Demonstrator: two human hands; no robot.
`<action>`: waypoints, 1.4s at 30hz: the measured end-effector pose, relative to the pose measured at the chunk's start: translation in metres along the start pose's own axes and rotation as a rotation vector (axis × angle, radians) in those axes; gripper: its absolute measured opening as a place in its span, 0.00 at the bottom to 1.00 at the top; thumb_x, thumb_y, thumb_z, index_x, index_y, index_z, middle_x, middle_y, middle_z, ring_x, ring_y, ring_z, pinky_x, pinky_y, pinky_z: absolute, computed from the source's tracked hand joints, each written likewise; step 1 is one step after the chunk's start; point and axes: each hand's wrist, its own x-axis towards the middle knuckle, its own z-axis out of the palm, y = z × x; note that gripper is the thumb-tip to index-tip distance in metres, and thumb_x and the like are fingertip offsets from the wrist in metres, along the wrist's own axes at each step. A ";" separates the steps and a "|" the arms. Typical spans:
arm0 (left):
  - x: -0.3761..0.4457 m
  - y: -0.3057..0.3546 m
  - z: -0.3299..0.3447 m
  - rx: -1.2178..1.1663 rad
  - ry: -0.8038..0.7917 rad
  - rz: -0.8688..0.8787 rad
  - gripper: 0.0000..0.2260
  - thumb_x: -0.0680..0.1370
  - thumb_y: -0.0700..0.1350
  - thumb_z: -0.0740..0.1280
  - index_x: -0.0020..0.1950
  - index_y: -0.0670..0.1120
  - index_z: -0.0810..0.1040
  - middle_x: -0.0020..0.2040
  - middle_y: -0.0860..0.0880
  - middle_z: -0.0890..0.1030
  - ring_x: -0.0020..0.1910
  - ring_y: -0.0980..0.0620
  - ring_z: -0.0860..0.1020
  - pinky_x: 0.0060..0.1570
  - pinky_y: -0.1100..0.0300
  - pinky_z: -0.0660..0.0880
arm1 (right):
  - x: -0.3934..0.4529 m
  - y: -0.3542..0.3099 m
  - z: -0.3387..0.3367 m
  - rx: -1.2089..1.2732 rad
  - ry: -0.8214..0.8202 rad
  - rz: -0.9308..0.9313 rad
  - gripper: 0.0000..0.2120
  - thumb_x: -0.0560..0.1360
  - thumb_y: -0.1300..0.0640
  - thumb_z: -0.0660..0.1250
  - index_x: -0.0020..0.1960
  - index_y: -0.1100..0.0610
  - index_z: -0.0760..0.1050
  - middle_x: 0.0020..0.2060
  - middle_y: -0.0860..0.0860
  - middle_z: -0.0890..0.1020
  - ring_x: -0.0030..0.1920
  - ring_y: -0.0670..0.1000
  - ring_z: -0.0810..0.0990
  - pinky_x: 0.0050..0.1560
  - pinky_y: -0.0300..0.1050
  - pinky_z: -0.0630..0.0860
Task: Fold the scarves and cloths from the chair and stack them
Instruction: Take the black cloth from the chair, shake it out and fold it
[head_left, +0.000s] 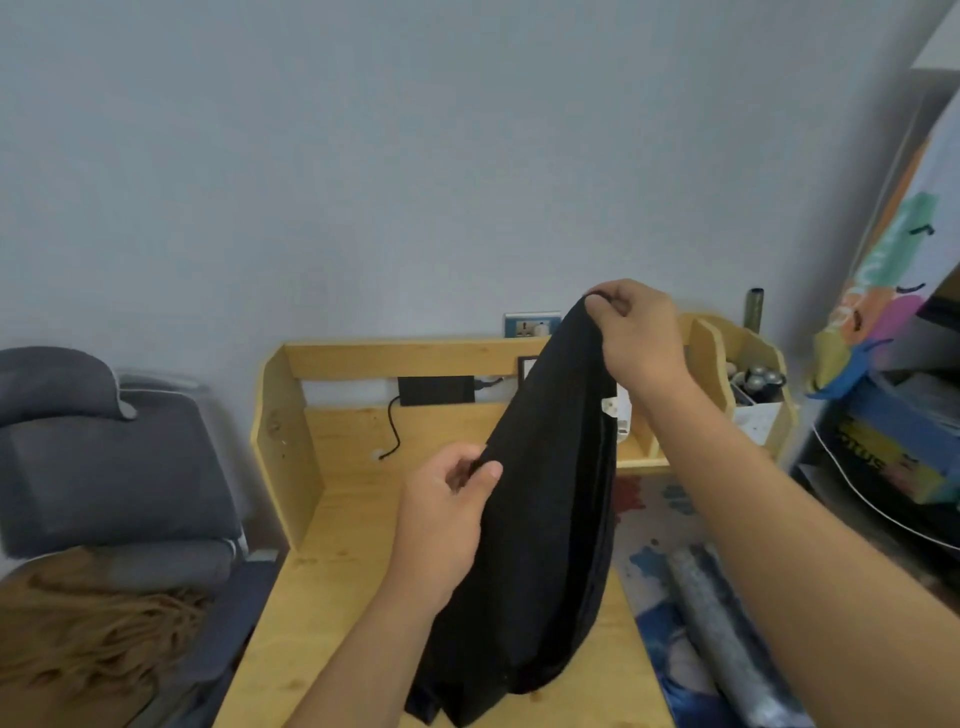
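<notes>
Held black cloth (545, 493) up over wooden desk (343, 519): R hand (636, 332) pinched top corner, L hand (447, 514) gripped side edge, prob. to straighten before folding. Brown scarf (93, 629) waited on chair (104, 467).

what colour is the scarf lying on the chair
Tan-brown, with a fringe; the scarf shows in the head view.
</notes>
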 end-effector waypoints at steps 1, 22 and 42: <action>0.000 0.000 -0.001 0.069 -0.037 0.052 0.08 0.80 0.44 0.71 0.53 0.57 0.83 0.48 0.61 0.83 0.51 0.63 0.81 0.56 0.62 0.79 | -0.001 0.000 -0.001 0.038 -0.008 0.034 0.06 0.82 0.58 0.64 0.50 0.50 0.79 0.43 0.40 0.82 0.46 0.39 0.79 0.48 0.38 0.76; 0.009 -0.012 -0.001 0.261 0.055 0.261 0.16 0.80 0.40 0.70 0.63 0.59 0.81 0.48 0.57 0.77 0.50 0.59 0.77 0.51 0.66 0.76 | -0.005 -0.008 0.003 0.201 -0.008 0.047 0.07 0.81 0.60 0.66 0.50 0.51 0.81 0.41 0.42 0.84 0.39 0.34 0.80 0.40 0.30 0.74; 0.028 0.029 -0.022 0.114 0.009 0.020 0.07 0.80 0.45 0.71 0.54 0.52 0.75 0.42 0.52 0.81 0.42 0.57 0.80 0.43 0.65 0.72 | -0.011 -0.010 0.004 0.297 -0.018 0.199 0.12 0.79 0.61 0.60 0.44 0.52 0.81 0.36 0.49 0.80 0.39 0.49 0.77 0.42 0.50 0.75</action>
